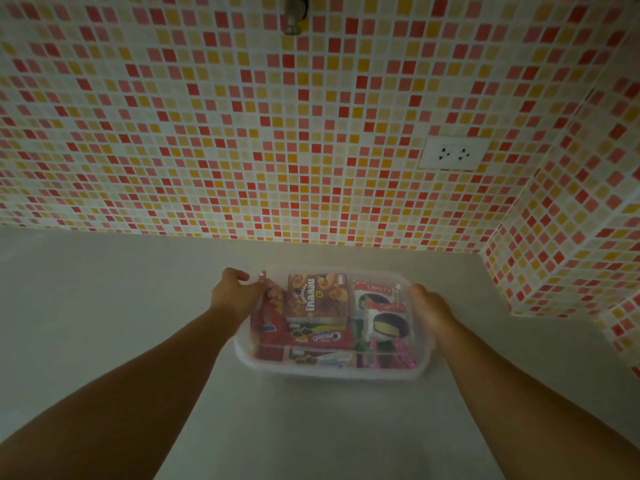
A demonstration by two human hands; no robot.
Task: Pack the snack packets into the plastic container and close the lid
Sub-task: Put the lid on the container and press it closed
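A clear plastic container [332, 370] sits on the pale counter, its clear lid lying on top. Through the lid show several snack packets: a brown box [317, 297], a red cream-biscuit pack [311, 336] and two choco-pie packets [386, 322]. My left hand [235, 292] grips the container's left rim near the far corner, fingers curled over the edge. My right hand [429, 306] holds the right rim, fingers curled round the side.
The counter [138, 289] ends at a wall of red, orange and white mosaic tiles [242, 133], which turns a corner at the right. A double white socket [453, 154] is on the wall. A metal tap fitting [294, 12] sticks out at the top.
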